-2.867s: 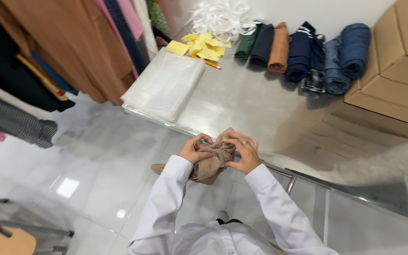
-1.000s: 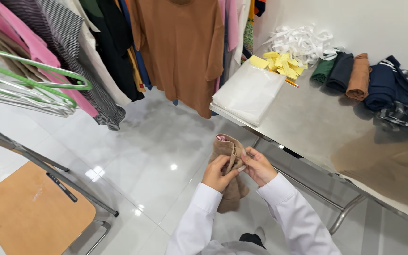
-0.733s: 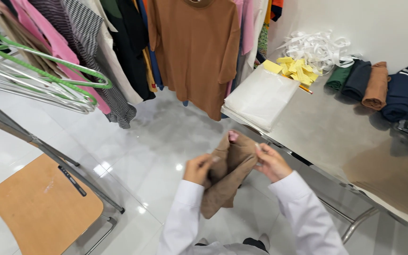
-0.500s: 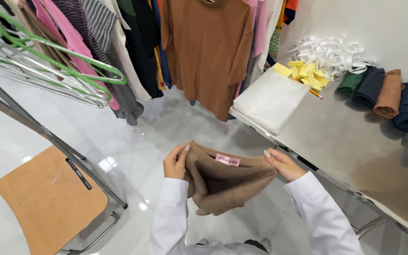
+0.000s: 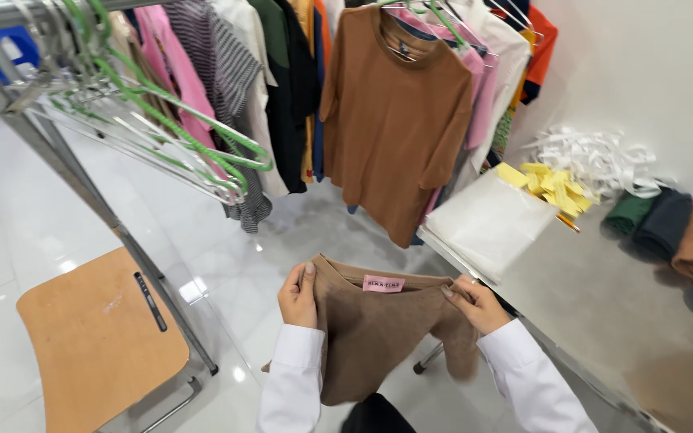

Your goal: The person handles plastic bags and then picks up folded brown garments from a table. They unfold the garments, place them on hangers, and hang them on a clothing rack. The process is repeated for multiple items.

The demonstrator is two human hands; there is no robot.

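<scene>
There is only one view, from a camera on the person's head. It looks steeply down and forward, close above both hands and the white sleeves at the near edge. The clothes rack (image 5: 202,96) fills the far side, and a grey table (image 5: 603,305) runs along the right.

Far, ahead: hanging clothes on a rail, with a brown T-shirt (image 5: 395,120) in front, close the way beyond the brown garment (image 5: 378,337).
Far left: empty green hangers (image 5: 162,136) jut out from a slanted metal rack post (image 5: 82,184).
Near left: a wooden chair seat (image 5: 94,337) stands low beside the post.
Middle: open tiled floor (image 5: 226,265) lies between the chair and the worktop (image 5: 603,305).
Right: the worktop edge runs just beside the right hand (image 5: 475,303); a clear plastic bag (image 5: 487,220), yellow tags (image 5: 551,180) and rolled clothes (image 5: 667,228) sit on it farther off.
</scene>
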